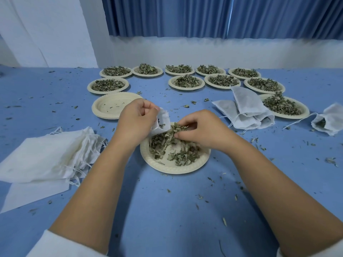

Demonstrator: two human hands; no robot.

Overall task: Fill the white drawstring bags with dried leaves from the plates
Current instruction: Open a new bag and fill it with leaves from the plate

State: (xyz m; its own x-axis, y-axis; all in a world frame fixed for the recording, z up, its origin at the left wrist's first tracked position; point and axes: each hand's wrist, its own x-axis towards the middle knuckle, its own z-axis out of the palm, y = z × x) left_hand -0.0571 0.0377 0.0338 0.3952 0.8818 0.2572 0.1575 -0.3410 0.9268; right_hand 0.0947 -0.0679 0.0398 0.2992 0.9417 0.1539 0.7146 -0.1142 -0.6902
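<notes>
Dried leaves lie loose on a pale paper plate in the middle of the blue table, toward its near edge, and we work right above it. Our left hand has its fingers curled round the mouth of a white drawstring bag, holding it tilted over the plate's far left rim. Our right hand pinches a clump of leaves between thumb and fingertips, just at the bag's opening.

Toward the left edge of the table sits a pile of flat empty bags, their strings trailing toward the plate. Beyond our left hand is a stack of empty plates. Toward the right edge lie a few bulging bags, leaning on one another, and beside them a heaped plate. One more bag lies at the right edge itself, its mouth open and leaves showing inside.

Along the far edge stand two rows of plates heaped with leaves. Leaf crumbs are scattered all over the cloth. Behind the table hangs a blue curtain. White sleeves show at our forearms
</notes>
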